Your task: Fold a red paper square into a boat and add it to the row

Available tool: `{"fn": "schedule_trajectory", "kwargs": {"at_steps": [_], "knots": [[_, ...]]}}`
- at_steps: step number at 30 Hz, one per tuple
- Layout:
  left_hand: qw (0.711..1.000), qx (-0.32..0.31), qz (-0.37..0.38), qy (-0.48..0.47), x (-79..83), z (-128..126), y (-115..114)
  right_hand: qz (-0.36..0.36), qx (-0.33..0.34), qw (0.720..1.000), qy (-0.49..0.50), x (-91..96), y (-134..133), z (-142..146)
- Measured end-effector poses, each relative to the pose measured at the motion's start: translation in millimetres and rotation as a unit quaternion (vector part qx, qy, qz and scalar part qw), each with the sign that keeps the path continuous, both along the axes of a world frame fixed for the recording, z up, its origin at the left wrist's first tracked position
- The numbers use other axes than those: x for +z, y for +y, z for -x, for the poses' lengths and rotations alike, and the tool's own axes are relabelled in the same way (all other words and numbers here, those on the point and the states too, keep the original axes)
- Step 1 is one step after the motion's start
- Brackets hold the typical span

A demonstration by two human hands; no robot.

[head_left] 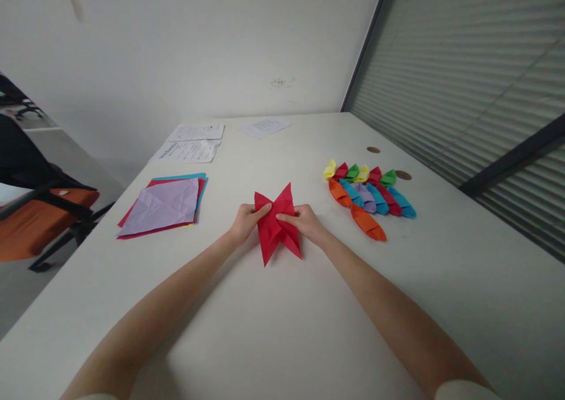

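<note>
Between my two hands is a red origami paper (279,235), folded into a shape with four pointed corners, two pointing away and two toward me. My left hand (245,222) pinches its left side, thumb on top and the other fingers hidden underneath. On the right side, my right hand (308,222) grips it the same way, its thumb pressed near the paper's middle. Right of my hands lie folded paper pieces (364,220) in orange, blue, purple, red, green and yellow, arranged in rows. To the left rests a stack of square paper sheets (165,203), a creased purple one uppermost.
Printed sheets (194,141) lie at the table's far left, with another printed sheet (266,127) near the wall. Two round brown discs (373,149) show at the far right, by the window blinds (477,82). An orange chair (48,217) stands beyond the white table's left edge.
</note>
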State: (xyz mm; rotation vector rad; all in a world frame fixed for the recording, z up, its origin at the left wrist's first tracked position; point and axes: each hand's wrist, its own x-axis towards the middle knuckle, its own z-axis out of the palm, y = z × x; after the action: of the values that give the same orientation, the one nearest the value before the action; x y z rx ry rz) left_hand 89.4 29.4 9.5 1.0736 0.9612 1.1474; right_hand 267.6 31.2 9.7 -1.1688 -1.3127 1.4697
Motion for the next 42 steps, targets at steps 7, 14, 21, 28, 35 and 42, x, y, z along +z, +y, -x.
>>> {"fn": "schedule_trajectory", "kwargs": {"at_steps": [7, 14, 21, 28, 35, 42], "knots": [[0.996, -0.051, 0.077, 0.009, 5.4, -2.4, -6.4, -0.038, -0.026, 0.999, -0.013, -5.9, 4.1, 0.7], [0.996, -0.011, 0.086, -0.024, 0.9, -1.2, -1.9, -0.209, -0.116, 0.963, -0.125, 3.4, 3.5, 1.4], [0.976, 0.172, 0.063, -0.116, 0.0, 3.6, 8.3, -0.373, -0.168, 0.89, -0.201, 15.1, -19.2, 15.7], [0.975, 0.157, 0.044, -0.152, 4.9, -6.0, 1.5, -0.379, -0.079, 0.872, -0.298, 0.0, -27.5, 33.2], [0.98, 0.115, 0.037, -0.155, 10.8, -11.4, -6.0, -0.389, -0.081, 0.824, -0.405, 3.1, -32.8, 30.7], [0.985, 0.111, 0.015, -0.131, 10.7, -6.7, -3.1, -0.37, -0.181, 0.86, -0.303, -0.1, -24.7, 27.4]]}}
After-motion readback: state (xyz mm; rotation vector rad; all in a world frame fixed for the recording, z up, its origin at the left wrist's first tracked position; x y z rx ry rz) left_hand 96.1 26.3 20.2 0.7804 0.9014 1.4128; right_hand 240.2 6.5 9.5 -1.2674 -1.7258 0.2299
